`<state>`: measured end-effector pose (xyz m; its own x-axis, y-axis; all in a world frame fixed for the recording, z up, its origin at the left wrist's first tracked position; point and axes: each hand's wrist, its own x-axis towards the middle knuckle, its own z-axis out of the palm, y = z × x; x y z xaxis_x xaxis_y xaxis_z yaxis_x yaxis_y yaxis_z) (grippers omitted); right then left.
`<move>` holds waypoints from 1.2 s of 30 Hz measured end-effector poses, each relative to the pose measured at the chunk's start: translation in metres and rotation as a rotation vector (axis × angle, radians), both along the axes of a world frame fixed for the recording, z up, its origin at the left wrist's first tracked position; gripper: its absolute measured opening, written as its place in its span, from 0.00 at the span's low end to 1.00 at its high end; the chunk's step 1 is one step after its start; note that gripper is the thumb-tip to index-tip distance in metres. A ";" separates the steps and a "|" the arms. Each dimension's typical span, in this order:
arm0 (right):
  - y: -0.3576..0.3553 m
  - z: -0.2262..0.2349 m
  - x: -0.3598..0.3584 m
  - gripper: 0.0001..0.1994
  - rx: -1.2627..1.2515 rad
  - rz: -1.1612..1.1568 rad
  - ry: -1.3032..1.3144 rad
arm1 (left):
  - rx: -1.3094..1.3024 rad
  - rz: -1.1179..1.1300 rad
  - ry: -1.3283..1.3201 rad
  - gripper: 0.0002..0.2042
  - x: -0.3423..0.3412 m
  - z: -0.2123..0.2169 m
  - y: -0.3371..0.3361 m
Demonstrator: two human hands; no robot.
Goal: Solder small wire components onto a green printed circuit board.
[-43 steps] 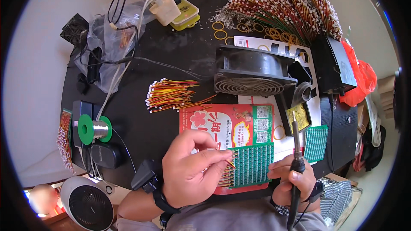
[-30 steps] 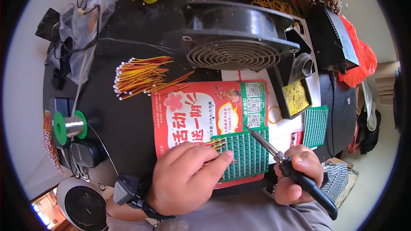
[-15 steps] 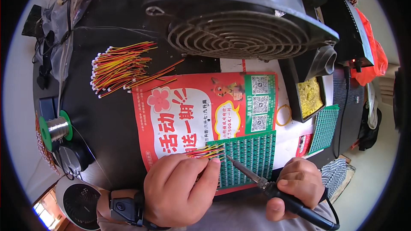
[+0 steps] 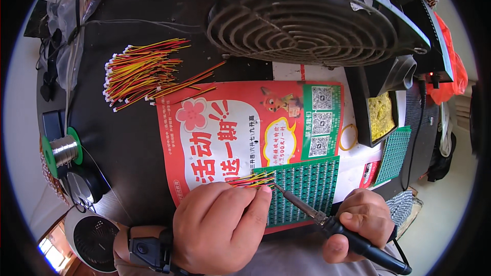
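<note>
A green circuit-board panel point(image 4: 307, 189) with rows of small parts lies on a red printed flyer point(image 4: 176, 128). Thin red, yellow and black wires point(image 4: 250, 179) reach over the panel's left edge. My left hand point(image 4: 220, 227) is closed at that edge, thumb and forefinger pinched on a wire whose held part is mostly hidden. In my right hand point(image 4: 360, 225) is a soldering iron point(image 4: 353, 239), gripped by its black handle and slanting up to the left. Its tip is at the wire ends beside my left fingertips; whether it touches the board I cannot tell.
A pile of connector wires point(image 4: 146, 74) lies at the far left, above a solder spool point(image 4: 64, 151). A large fan point(image 4: 307, 30) stands at the back. Right of the flyer are a yellow sponge point(image 4: 382, 116) in a black tray and another green panel point(image 4: 394, 156).
The whole view has shifted slightly, with the panel and both hands a little further right in the picture. The iron's tip stays beside my left fingertips, and both grips are unchanged.
</note>
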<state>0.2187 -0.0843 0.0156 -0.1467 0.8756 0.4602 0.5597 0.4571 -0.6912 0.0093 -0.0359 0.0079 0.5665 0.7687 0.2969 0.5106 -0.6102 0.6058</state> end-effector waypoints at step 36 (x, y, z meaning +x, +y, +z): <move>-0.002 -0.002 -0.004 0.16 0.008 -0.080 0.036 | 0.042 0.036 -0.017 0.14 -0.001 -0.008 -0.007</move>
